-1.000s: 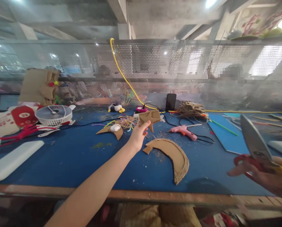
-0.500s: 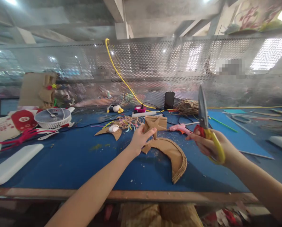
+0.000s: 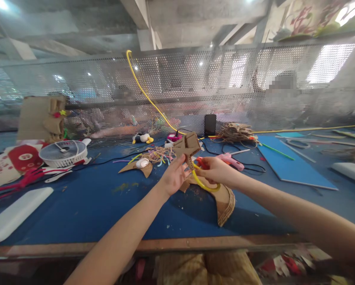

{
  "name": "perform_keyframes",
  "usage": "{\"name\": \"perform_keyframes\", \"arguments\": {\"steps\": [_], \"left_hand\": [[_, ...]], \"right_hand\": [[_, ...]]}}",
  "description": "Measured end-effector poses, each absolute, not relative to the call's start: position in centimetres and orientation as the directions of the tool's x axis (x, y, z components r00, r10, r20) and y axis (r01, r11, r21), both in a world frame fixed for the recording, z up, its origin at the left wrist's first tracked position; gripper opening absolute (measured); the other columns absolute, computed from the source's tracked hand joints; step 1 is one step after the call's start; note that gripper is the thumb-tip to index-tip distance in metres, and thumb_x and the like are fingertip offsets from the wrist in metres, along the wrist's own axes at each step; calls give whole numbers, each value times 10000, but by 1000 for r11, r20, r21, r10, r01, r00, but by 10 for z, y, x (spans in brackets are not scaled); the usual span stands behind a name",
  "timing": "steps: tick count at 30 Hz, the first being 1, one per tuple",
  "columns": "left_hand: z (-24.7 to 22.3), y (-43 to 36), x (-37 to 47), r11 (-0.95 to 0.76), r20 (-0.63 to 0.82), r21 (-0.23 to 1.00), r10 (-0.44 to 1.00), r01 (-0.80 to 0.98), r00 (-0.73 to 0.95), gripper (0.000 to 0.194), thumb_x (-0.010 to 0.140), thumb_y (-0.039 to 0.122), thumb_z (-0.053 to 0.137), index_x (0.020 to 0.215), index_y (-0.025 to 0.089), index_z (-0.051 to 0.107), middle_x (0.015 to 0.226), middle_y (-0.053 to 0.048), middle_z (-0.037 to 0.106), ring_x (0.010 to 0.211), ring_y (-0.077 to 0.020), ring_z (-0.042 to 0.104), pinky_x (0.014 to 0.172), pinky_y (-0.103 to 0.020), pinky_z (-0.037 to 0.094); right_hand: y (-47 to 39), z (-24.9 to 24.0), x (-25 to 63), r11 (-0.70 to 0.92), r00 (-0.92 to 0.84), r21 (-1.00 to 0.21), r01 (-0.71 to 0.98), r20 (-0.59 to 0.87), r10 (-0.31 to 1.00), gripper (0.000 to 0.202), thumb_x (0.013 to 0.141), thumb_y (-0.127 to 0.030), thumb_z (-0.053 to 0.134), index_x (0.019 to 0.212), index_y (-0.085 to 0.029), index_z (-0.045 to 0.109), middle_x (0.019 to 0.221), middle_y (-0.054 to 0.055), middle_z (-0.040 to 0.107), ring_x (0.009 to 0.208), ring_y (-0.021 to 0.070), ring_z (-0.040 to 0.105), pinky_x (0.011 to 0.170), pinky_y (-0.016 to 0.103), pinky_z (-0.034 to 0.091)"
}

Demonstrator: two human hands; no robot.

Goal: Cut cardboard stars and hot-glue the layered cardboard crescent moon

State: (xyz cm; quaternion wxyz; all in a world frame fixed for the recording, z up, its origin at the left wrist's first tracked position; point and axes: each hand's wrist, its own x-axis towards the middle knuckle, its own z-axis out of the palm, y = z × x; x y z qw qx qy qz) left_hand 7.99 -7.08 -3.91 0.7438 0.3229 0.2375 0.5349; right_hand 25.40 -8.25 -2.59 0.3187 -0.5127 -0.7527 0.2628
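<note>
Left hand [image 3: 175,178] has the cardboard star [image 3: 186,150] pinched between thumb and fingers, held up above the surface [image 3: 106,213], roughly mid-view. Right hand [image 3: 220,170] is closed on the scissors [image 3: 199,182], by the red and yellow handles; yellow loop hangs below the fingers. Hands very near each other, just under the star. Blades are hidden around the star and left fingers, so can't tell if they're open or touching card.

Below: cardboard crescent [image 3: 227,208] lies flat, partly covered by the scissor loop and right hand. Pink glue gun [image 3: 237,164] lies just beyond the right hand, black cable [image 3: 256,170] trailing off it. Tangled strands [image 3: 162,152] sit beyond the left hand.

Risks, my read:
- Nicked fingers. Left fingertips are right by the scissors and the blade line is out of view; a small slip of either hand could do it.
- Bent or torn star. Arms look narrow and the pinch is at one lower part only, so side load from the blades could twist or crease it.
- Burn or snag. If the gun is hot, right wrist drifting outward could brush it. Hot or cold: can't tell.
</note>
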Motion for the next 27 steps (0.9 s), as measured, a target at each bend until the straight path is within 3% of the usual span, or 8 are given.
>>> {"name": "perform_keyframes", "arguments": {"steps": [4, 11, 15, 17, 19, 21, 24, 27], "left_hand": [[-33, -73, 81, 198, -34, 729, 967, -655, 254, 225, 779, 331, 827, 921, 195, 715, 917, -40, 757, 856, -189, 723, 763, -279, 543], [-37, -66, 77, 167, -33, 701, 979, -693, 203, 265, 854, 393, 750, 987, 165, 741, 762, -16, 720, 570, -111, 614, 599, -245, 509], [-39, -60, 72, 169, -80, 650, 985, -741, 154, 283, 986, 392, 562, 1042, 167, 726, 772, -23, 701, 603, -113, 620, 597, -240, 523], [-39, -56, 69, 152, -100, 642, 988, -752, 114, 278, 974, 412, 582, 1044, 180, 719, 797, -27, 696, 673, -133, 653, 641, -252, 550], [-40, -52, 66, 127, -101, 643, 992, -755, 81, 265, 911, 419, 680, 1039, 189, 715, 839, -29, 698, 754, -154, 677, 715, -283, 578], [-39, -48, 63, 110, -92, 644, 994, -757, 66, 306, 846, 421, 759, 1038, 187, 712, 881, -38, 700, 824, -174, 685, 787, -324, 595], [-36, -44, 59, 74, -85, 638, 996, -767, 26, 339, 833, 438, 770, 1039, 175, 712, 878, -43, 692, 844, -175, 676, 837, -355, 603], [-35, -41, 53, 41, -74, 638, 997, -769, -8, 311, 864, 428, 739, 1040, 173, 709, 907, -40, 697, 834, -161, 678, 853, -350, 606]], "right_hand": [[-78, -15, 230, 456, -372, -402, 794, 272, 887, 213, 837, -359, 644, 731, -191, 565, 625, -26, 588, 542, 109, 476, 518, 247, 314], [-73, -10, 209, 487, -433, -172, 857, 273, 859, 149, 881, -277, 645, 881, -139, 701, 900, 137, 739, 805, 238, 681, 686, 293, 441], [-93, 3, 207, 474, -444, -44, 879, 282, 850, 196, 940, -230, 585, 985, -93, 717, 1018, 207, 726, 958, 304, 686, 798, 344, 490], [-113, 11, 210, 481, -467, 32, 876, 301, 831, 196, 946, -184, 564, 1009, -83, 719, 1069, 234, 712, 1076, 349, 649, 875, 387, 490], [-133, 15, 215, 545, -566, 154, 824, 223, 793, 188, 953, -182, 548, 991, -135, 725, 960, 189, 735, 956, 326, 689, 784, 381, 522], [-144, 11, 218, 641, -656, 155, 752, 69, 752, 138, 931, -217, 597, 948, -178, 728, 859, 132, 745, 775, 273, 713, 685, 345, 528], [-141, -8, 214, 695, -704, 181, 696, -17, 710, 272, 811, -71, 659, 1067, -151, 704, 995, 141, 760, 856, 263, 732, 717, 318, 534], [-122, -26, 205, 696, -701, 158, 701, -29, 713, 314, 850, -59, 580, 1143, -125, 675, 1081, 153, 752, 945, 266, 733, 738, 317, 539]]}}
